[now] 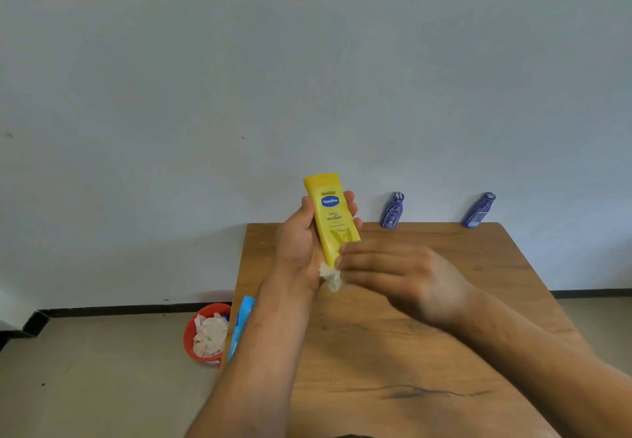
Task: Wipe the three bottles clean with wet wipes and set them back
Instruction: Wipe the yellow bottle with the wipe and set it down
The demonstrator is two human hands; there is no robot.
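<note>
2 hands [297, 242] [400, 277] on yellow bottle [333, 218], wipe [330, 275]

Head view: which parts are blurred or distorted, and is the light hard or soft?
In the head view, motion blur smears the right hand; the yellow Vaseline bottle in the left hand is sharp enough to read; the far-right blue bottle leans, probably wide-angle distortion; light is soft, no glare, a faint shadow on the wall beside the wooden table.
</note>
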